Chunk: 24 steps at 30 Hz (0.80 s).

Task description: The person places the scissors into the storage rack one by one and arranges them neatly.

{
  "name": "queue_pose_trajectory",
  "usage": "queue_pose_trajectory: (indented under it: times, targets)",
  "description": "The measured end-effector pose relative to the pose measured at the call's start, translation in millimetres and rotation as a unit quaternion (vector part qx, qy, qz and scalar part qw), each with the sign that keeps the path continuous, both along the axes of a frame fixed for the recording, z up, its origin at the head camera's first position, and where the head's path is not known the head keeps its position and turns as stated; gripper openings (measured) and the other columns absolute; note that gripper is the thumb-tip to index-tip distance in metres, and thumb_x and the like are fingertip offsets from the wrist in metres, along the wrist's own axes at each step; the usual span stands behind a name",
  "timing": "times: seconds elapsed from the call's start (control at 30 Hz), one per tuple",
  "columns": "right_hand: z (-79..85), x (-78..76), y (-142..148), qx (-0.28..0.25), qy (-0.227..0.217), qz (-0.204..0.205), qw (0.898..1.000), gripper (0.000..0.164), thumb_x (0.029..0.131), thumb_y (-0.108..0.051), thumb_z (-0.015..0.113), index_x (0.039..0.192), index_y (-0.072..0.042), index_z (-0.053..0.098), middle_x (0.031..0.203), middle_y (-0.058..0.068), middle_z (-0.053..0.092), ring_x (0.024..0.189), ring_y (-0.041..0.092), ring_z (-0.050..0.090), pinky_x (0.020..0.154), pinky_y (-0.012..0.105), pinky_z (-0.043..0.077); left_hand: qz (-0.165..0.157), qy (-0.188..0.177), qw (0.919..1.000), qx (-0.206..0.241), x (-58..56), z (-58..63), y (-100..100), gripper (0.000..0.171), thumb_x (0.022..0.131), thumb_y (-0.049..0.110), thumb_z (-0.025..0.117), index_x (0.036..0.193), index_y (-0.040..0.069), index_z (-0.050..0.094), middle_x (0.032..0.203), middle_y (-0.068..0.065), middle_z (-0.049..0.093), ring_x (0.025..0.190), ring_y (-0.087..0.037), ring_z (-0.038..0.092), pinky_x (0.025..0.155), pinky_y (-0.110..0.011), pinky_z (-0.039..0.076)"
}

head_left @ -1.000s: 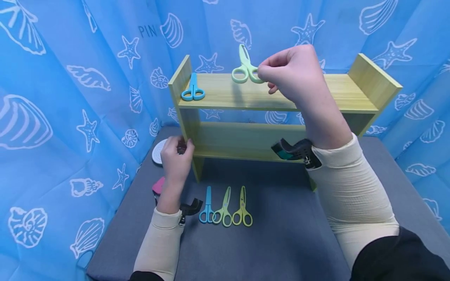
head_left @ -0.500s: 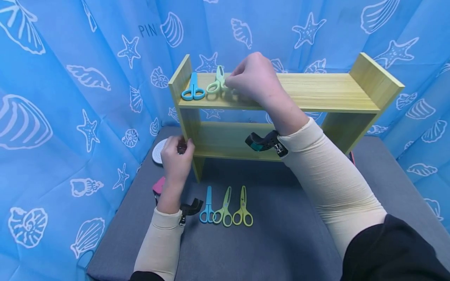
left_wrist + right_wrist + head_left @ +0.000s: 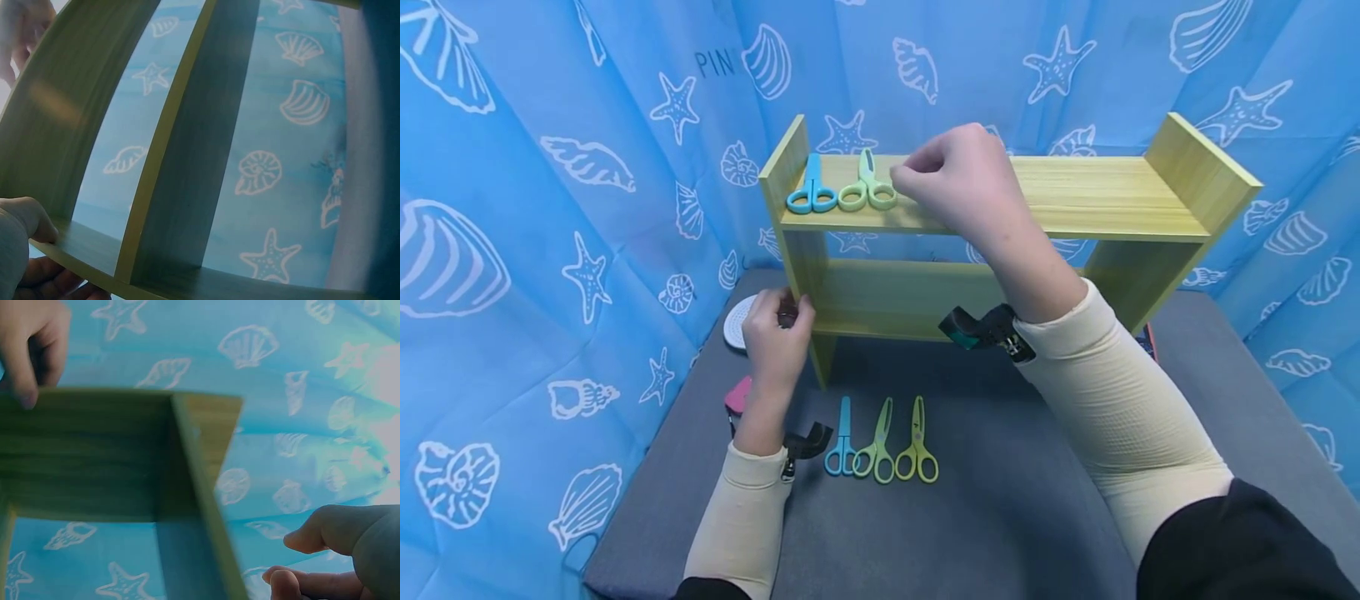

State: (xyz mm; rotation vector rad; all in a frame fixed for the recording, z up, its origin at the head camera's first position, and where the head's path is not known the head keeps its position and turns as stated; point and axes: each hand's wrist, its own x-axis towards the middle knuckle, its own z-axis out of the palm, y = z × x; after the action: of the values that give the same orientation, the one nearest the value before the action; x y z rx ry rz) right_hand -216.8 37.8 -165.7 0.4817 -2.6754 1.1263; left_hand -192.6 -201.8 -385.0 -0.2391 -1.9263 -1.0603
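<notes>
Scissors of pale green (image 3: pixel 867 179) lay near the left end of the top board of a wooden shelf unit (image 3: pixel 1097 196), blades pointing to the back and ring handles toward the front edge. Just beside them, closer to the upright end panel, lay blue scissors (image 3: pixel 812 185) pointing the same way. The right hand (image 3: pixel 970 179) was above that board, its fingertips just beside the right ring of the pale green pair; the right wrist view showed its thumb and fingers slightly apart with nothing between them. Lower down, the left hand (image 3: pixel 777 342) was clamped on the unit's left side panel, thumb against the inner face and fingers round the outer one. On the grey tabletop (image 3: pixel 1000 517) in front of the unit lay three more pairs in a row: a blue pair (image 3: pixel 845 417), a light green pair (image 3: pixel 881 436) whose left ring overlapped a blue ring, and a yellow-green pair (image 3: pixel 917 435) near it on the right. Beside the left hand were a white perforated disc (image 3: pixel 735 325) and, nearer the front, a pink object (image 3: pixel 739 395) partly behind the wrist. Both forearms wore cream sleeves (image 3: pixel 737 521) with black wrist straps, and a blue curtain (image 3: pixel 625 83) printed with shells and starfish hung behind.
</notes>
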Motion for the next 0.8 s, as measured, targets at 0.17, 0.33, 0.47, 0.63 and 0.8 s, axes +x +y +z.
queue_pose_trajectory:
  times: [0.17,0.33,0.47,0.63,0.8]
  targets:
    - [1.2,25.0,15,-0.033,0.027,-0.001,0.999,0.03,0.096,-0.032,0.062,0.111,-0.014,0.081,0.099,-0.003,0.074,0.087,0.015,0.057,0.071,0.031,0.048,0.004,-0.006,1.0,-0.001,0.5,0.5,1,0.014,0.094,0.008,0.067,0.095,-0.005,0.069,0.087,-0.015,0.063,0.073,-0.023,0.063,0.062,-0.031,0.057]
    - [-3.5,47.2,31,-0.066,0.059,-0.009,0.996,0.026,0.096,-0.032,0.065,0.105,-0.013,0.08,0.092,0.001,0.072,0.081,0.017,0.06,0.066,0.031,0.048,0.007,-0.016,0.9998,-0.005,1.7,0.1,1,0.016,0.096,0.01,0.067,0.098,-0.005,0.07,0.089,-0.015,0.064,0.075,-0.022,0.064,0.064,-0.031,0.057]
    - [-11.0,62.4,44,-0.077,0.088,-0.017,0.993,0.024,0.096,-0.032,0.067,0.103,-0.013,0.079,0.087,0.002,0.071,0.075,0.018,0.061,0.062,0.028,0.046,0.005,-0.025,0.9997,-0.002,2.6,-0.4,1,0.017,0.097,0.011,0.066,0.1,-0.005,0.07,0.091,-0.014,0.064,0.077,-0.02,0.064,0.065,-0.03,0.057]
    - [-25.0,81.3,62,-0.089,0.117,-0.033,0.989,0.023,0.095,-0.032,0.071,0.104,-0.012,0.08,0.087,0.001,0.071,0.076,0.015,0.061,0.062,0.023,0.045,0.001,-0.024,0.9997,0.003,1.8,0.0,2,0.018,0.097,0.012,0.067,0.101,-0.005,0.07,0.091,-0.014,0.063,0.078,-0.021,0.063,0.065,-0.035,0.058]
    - [-44.8,99.3,78,-0.106,0.119,-0.04,0.986,0.023,0.093,-0.027,0.075,0.108,-0.011,0.079,0.088,0.002,0.069,0.077,0.014,0.061,0.064,0.016,0.049,0.002,-0.017,0.9999,0.0,1.4,-0.7,1,0.017,0.097,0.011,0.067,0.098,-0.006,0.069,0.09,-0.015,0.063,0.076,-0.022,0.064,0.064,-0.038,0.059]
